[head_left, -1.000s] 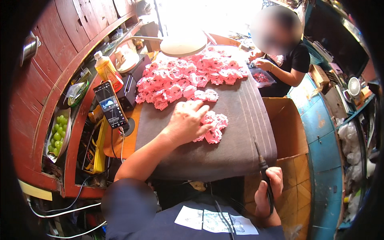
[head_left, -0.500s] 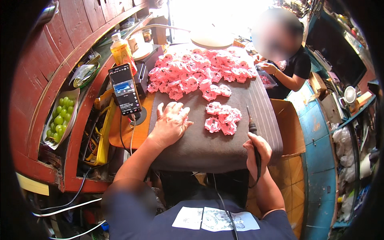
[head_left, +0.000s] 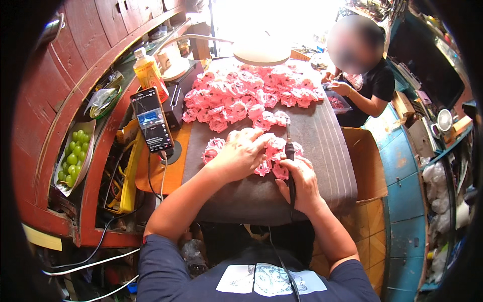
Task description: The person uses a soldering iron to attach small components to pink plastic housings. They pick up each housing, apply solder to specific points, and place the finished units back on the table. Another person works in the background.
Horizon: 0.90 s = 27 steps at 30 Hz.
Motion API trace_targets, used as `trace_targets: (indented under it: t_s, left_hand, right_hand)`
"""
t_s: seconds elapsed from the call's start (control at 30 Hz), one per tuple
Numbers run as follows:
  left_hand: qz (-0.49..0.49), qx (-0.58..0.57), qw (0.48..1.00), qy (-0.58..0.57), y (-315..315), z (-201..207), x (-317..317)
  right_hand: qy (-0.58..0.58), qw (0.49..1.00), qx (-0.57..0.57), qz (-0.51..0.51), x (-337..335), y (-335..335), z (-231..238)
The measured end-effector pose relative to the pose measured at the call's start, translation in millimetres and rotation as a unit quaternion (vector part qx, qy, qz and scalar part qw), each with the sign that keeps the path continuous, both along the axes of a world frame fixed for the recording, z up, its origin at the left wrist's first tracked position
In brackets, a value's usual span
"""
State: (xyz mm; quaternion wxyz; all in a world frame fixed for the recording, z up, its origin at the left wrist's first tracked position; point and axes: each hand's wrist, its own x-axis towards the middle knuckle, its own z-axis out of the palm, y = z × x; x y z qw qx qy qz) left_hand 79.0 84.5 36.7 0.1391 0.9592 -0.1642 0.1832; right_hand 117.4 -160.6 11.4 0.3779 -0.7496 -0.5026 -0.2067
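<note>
My right hand (head_left: 303, 184) is closed round the dark handle of a soldering iron (head_left: 290, 151), whose metal tip points away from me. My left hand (head_left: 242, 155) reaches over a small group of pink plastic parts (head_left: 279, 171), its fingers spread and its fingertips at the nearest ones. Whether it touches one is hard to tell. One pink part (head_left: 214, 149) lies on the cloth just left of that hand, partly covered by it. Beyond, a large heap of similar pink parts (head_left: 236, 95) covers the far half of the grey cloth (head_left: 322, 151).
A phone on a stand (head_left: 152, 121), a bottle (head_left: 149, 73) and a lamp (head_left: 261, 53) stand along the left and far side. Grapes (head_left: 74, 160) sit in a tray on the left shelf. Another person (head_left: 370, 95) works at the far right, beside a cardboard box (head_left: 365, 161).
My left hand has moved right to the small group, leaving a pink part behind on its left. My right hand has brought the soldering iron leftward to the group.
</note>
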Motion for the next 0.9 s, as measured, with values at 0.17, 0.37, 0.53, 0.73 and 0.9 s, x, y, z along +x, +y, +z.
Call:
trace_targets:
  t_s: [0.17,0.37,0.53,0.73,0.9]
  left_hand:
    - [-0.014,0.059,0.998,-0.02,6.3,-8.5,32.5]
    - [-0.013,0.031,0.999,0.006,7.9,1.5,22.1]
    - [-0.044,0.044,0.997,0.039,-11.4,1.8,40.7]
    - [-0.036,0.044,0.998,-0.011,-8.0,9.0,19.2]
    - [-0.056,0.058,0.994,0.067,-25.1,7.2,1.4]
  right_hand:
    - [0.025,0.999,0.025,-0.028,9.6,-9.0,-3.5]
    - [0.044,0.997,-0.013,-0.067,-7.0,6.0,-1.4]
    - [0.042,0.995,-0.056,-0.077,-10.7,-24.0,-7.6]
    - [0.053,0.996,-0.019,-0.072,6.1,-27.2,14.7]
    - [0.088,0.992,-0.087,-0.019,29.6,-12.5,11.4]
